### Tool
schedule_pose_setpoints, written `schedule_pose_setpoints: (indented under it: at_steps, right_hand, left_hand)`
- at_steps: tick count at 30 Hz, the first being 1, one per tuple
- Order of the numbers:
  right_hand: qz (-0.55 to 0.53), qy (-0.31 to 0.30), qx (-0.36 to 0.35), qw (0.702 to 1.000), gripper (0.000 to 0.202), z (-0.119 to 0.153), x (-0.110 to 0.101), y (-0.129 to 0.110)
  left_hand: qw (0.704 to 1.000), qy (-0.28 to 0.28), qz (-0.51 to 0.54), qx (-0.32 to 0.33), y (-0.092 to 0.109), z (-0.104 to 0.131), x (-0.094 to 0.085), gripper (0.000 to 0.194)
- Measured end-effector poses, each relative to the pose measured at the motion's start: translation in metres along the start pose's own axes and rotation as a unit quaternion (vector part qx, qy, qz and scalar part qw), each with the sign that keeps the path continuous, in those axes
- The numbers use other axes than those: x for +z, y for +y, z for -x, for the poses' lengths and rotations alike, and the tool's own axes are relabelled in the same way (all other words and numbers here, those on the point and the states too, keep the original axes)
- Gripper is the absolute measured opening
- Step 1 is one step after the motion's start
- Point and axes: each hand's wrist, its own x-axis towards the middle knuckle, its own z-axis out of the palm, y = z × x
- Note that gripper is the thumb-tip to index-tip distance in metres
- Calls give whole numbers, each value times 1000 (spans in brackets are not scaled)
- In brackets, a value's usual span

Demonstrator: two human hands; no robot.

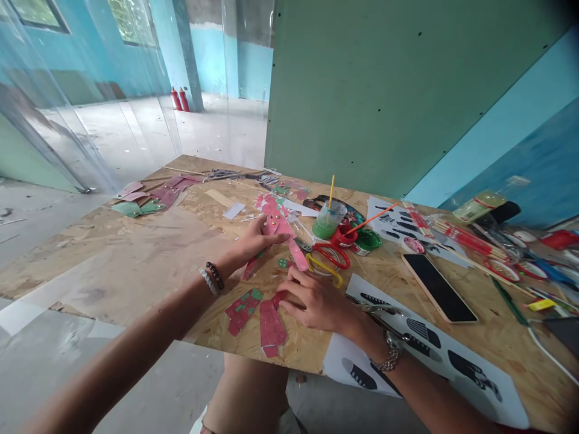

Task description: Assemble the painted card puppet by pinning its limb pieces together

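My left hand (249,244) is closed on a pink paper cutout figure (283,226) with small brass-coloured fasteners and a patterned pink, green and white upper end. A narrow pink strip of it (298,256) points toward my right hand. My right hand (312,299) has its fingers curled, the fingertips at the narrow upper end of a red paper cutout (272,322) lying near the table edge. Left of that piece lies a red cutout with green patches (243,310). A small green-patterned piece (284,263) shows just above my right fingers.
Scissors with red handles (339,256) and yellow scissor handles (332,276) lie beyond my right hand. A cup of green water (326,222), red paint pot (344,236) and green paint pot (367,241) stand behind. A phone (438,287) and printed sheets (362,367) lie right.
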Motion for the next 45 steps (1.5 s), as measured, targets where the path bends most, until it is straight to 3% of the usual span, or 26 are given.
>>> schedule_pose_setpoints:
  at_steps: [8, 12, 15, 19, 25, 29, 33, 36, 41, 45]
  right_hand:
    - [-133, 69, 13, 989, 10, 0, -6, 6]
    - [-211, 115, 110, 964, 11, 2, -8, 8]
    - [-275, 180, 184, 926, 12, 2, -8, 9]
    - [-354, 225, 216, 881, 16, 3, -9, 15]
    - [-387, 268, 247, 847, 22, 1, -8, 23]
    - [-414, 283, 273, 821, 28, -4, -5, 23]
    - [-446, 289, 294, 794, 49, -6, -3, 25]
    - [-465, 272, 322, 779, 39, -6, -1, 30]
    - [-496, 271, 341, 752, 36, -5, -2, 32]
    - [-521, 277, 316, 742, 40, -5, -6, 29]
  left_hand:
    - [999, 32, -7, -31, -2, -3, -1, 47]
    - [997, 45, -57, -40, -3, -5, -3, 53]
    - [996, 11, -80, -38, -6, -6, -2, 62]
    - [994, -72, -76, 9, -10, -3, 0, 57]
    - [993, -87, -71, 27, -7, 0, 1, 39]
    - [997, -71, -39, 1, -5, 1, 1, 35]
    - [998, -49, 13, -25, -7, 2, 2, 50]
    - [998, -28, 49, -28, -10, 2, 3, 58]
    - [997, 11, 74, -7, -9, 0, 3, 44]
    - [998, -26, 53, 7, -2, 3, 5, 30]
